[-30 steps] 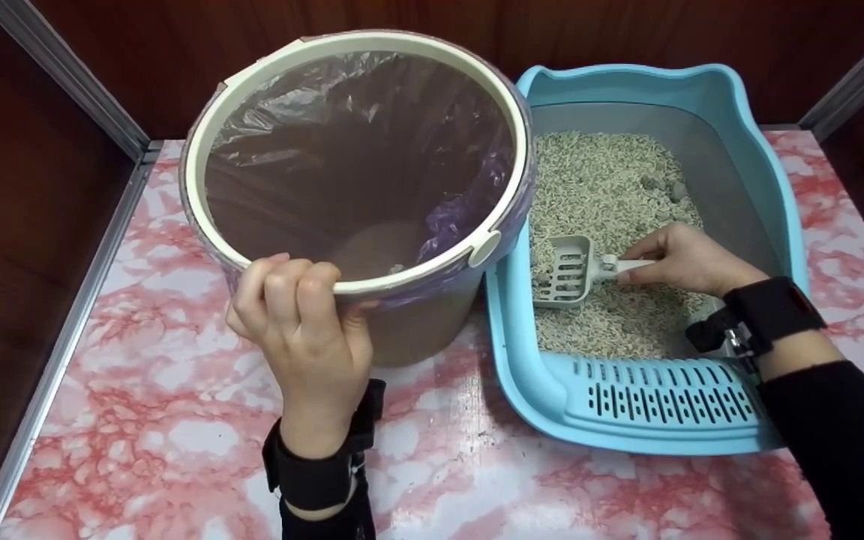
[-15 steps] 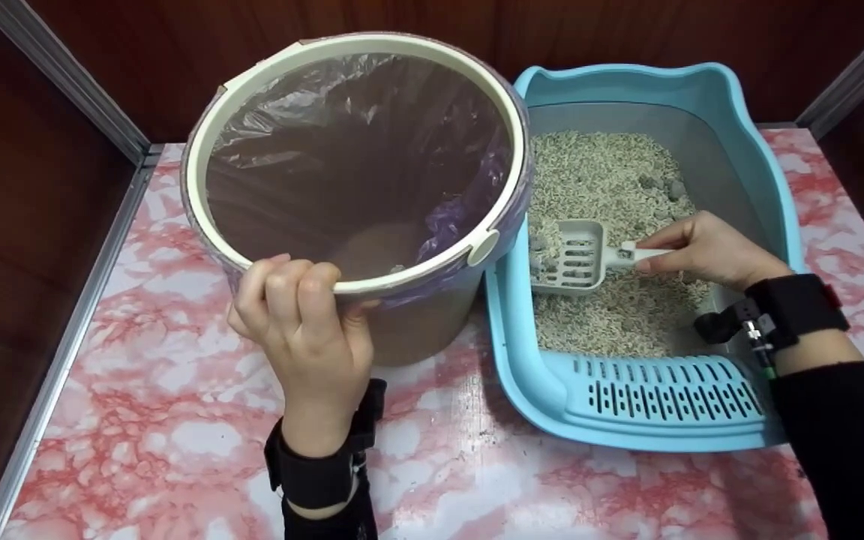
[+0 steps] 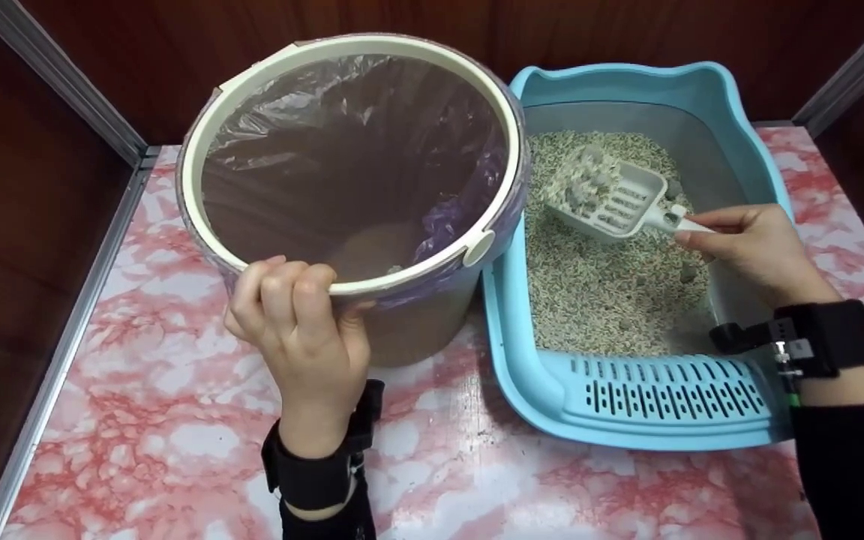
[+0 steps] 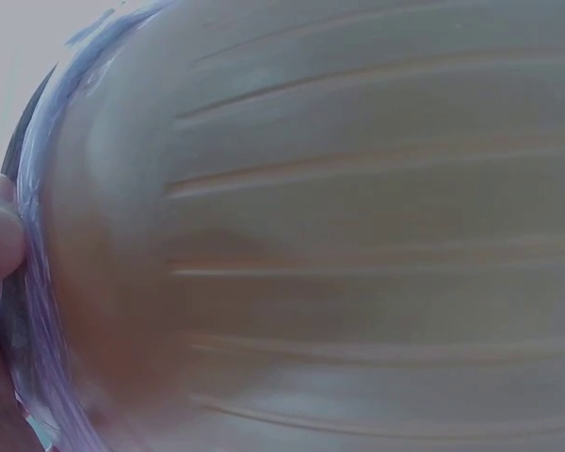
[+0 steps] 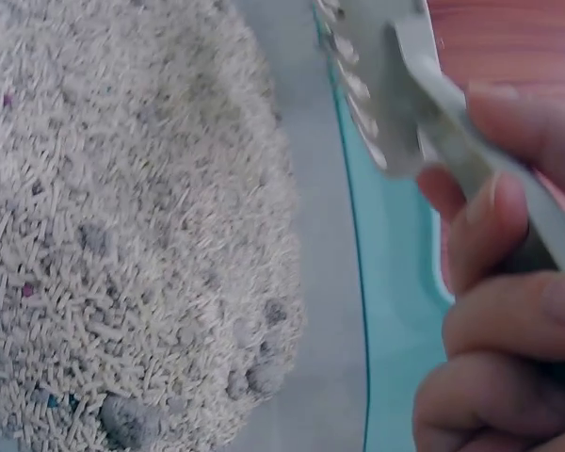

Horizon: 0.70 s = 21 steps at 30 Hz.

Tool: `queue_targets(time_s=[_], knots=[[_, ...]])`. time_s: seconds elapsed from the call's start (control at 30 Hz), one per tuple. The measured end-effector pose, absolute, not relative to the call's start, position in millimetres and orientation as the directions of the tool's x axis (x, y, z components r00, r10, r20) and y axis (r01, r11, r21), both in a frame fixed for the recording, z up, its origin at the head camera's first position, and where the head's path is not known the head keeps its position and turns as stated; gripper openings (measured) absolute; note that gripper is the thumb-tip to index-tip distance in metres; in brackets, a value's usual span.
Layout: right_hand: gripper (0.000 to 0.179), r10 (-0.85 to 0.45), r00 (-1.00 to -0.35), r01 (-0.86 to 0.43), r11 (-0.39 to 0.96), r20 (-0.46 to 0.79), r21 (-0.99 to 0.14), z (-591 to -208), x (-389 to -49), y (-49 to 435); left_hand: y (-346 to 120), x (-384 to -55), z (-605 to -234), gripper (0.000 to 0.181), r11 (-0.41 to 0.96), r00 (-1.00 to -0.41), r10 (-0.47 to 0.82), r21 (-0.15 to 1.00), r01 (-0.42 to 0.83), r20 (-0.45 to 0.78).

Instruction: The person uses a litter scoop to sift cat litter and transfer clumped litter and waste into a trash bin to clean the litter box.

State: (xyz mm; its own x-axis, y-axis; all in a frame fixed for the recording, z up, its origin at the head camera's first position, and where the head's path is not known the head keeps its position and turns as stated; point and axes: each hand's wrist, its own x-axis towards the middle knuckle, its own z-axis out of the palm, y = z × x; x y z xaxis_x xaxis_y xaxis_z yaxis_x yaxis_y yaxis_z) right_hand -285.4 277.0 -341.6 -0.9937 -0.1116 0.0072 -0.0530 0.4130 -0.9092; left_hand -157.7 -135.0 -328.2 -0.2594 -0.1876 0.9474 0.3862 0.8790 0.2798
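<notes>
My left hand (image 3: 301, 337) grips the near rim of a round bin (image 3: 193, 161), fingers over the edge and thumb beneath it outside. A thin purple bag lines the bin; in the left wrist view, the ribbed bin wall (image 4: 377, 207) fills most of the picture. My right hand (image 3: 758, 247) holds a pale slotted litter scoop (image 3: 646, 187) by its handle. Pellets and grey clumps (image 3: 586, 180) heap at the scoop's far end, over the litter (image 3: 597, 300) in a blue litter box (image 3: 507, 352). Curled fingers (image 5: 508, 320) wrap the handle in the right wrist view.
The bin stands against the box's left side. A perforated step (image 3: 672, 390) forms the box's front. More grey clumps (image 5: 264, 377) lie in the litter. Dark wooden panels (image 3: 627, 30) close off the back and sides of the red-and-white marbled surface (image 3: 147, 420).
The scoop has risen out of the litter with a load of pellets and clumps, shifting right and toward the back. My right hand has moved right with it. My left hand keeps its grip.
</notes>
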Motion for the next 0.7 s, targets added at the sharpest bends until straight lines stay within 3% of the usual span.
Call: queue_targets(time_s=[0.37, 0.47, 0.7], knots=[[0.022, 0.058, -0.988, -0.115, 0.368, 0.146, -0.923, -344.0, -281.5, 267.9, -135.5, -157.4, -328.9, 0.047, 0.874, -0.261, -0.196, 0.289, 0.390, 0.945], [0.021, 0.080, -0.988, -0.100, 0.318, 0.132, -0.943, -344.1, -281.8, 269.6, -135.4, -157.5, -328.8, 0.047, 0.874, -0.257, -0.200, 0.291, 0.388, 0.945], [0.022, 0.116, -0.987, -0.060, 0.358, 0.108, -0.932, -345.3, -282.7, 271.0, -135.2, -158.2, -328.8, 0.047, 0.874, -0.258, -0.202, 0.293, 0.388, 0.945]])
